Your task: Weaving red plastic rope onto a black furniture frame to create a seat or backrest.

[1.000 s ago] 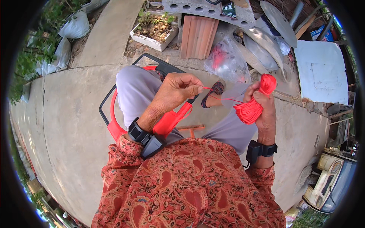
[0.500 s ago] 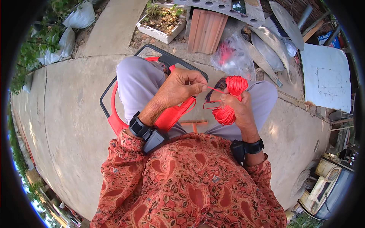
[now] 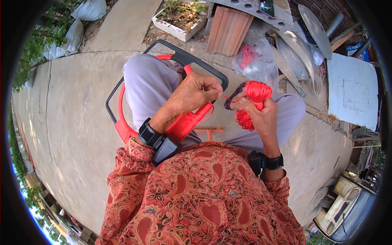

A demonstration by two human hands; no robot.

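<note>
Over the grey concrete ground (image 3: 81,122), your left hand (image 3: 193,96) pinches a thin red strand (image 3: 227,98) while your right hand (image 3: 262,117) grips a waisted red cord bundle (image 3: 258,90).

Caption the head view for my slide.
Left hand pinching a red cord, right hand gripping its wound bundle, above concrete paving.

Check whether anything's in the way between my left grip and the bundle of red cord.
Nothing separate blocks it. Your right grip, holding the cord bundle, has its fingertips pointing toward your left grip, and a thin red strand spans the gap. The shoe behind it seems out of the way.
</note>
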